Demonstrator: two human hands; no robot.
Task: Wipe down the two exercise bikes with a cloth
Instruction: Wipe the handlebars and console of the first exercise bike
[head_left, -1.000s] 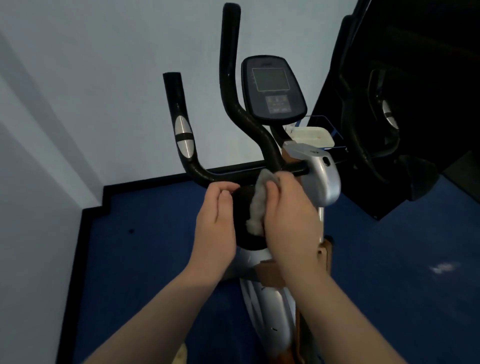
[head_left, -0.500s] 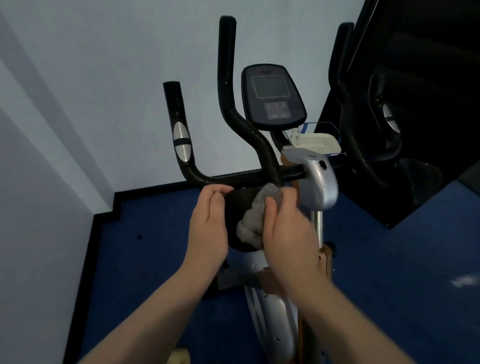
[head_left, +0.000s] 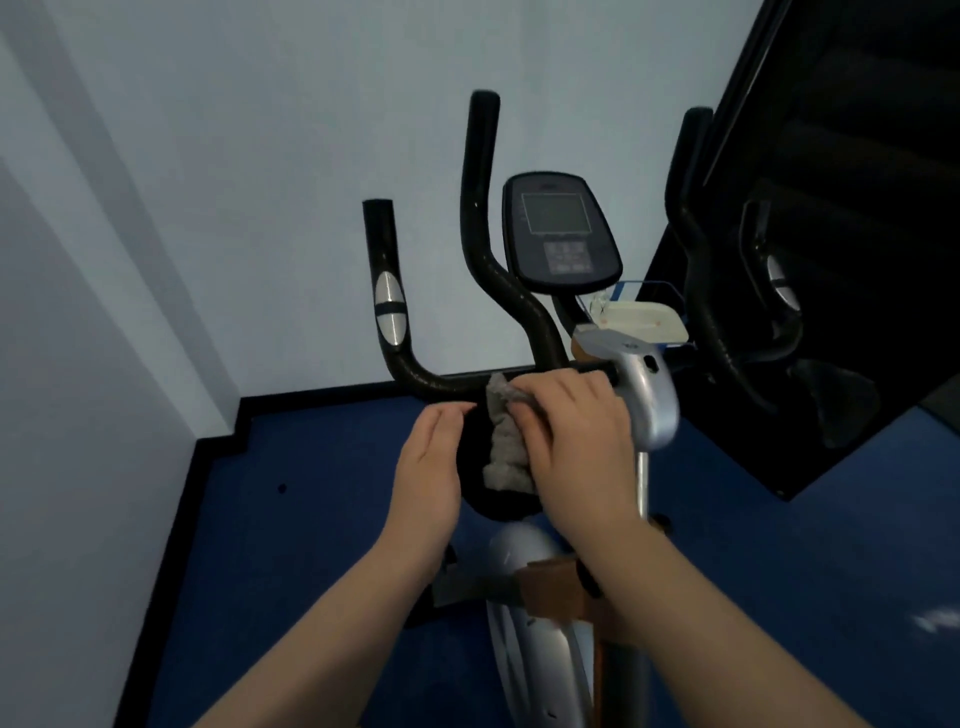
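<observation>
On the console (head_left: 561, 234) (blurred), no legible writing.

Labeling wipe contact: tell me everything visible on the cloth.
The cloth is a small grey rag, soft and crumpled, bunched rather than folded. The right hand grips it, its fingers curled over its top edge near the black handlebar. The rest hangs down over the bike's dark round part. The left hand sits just beside it; contact cannot be told.

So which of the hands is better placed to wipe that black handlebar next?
The right hand. It already grips the grey cloth, pressed against the handlebar near the silver housing. The left hand holds no cloth; its fingers only touch the black part below the bar.
</observation>
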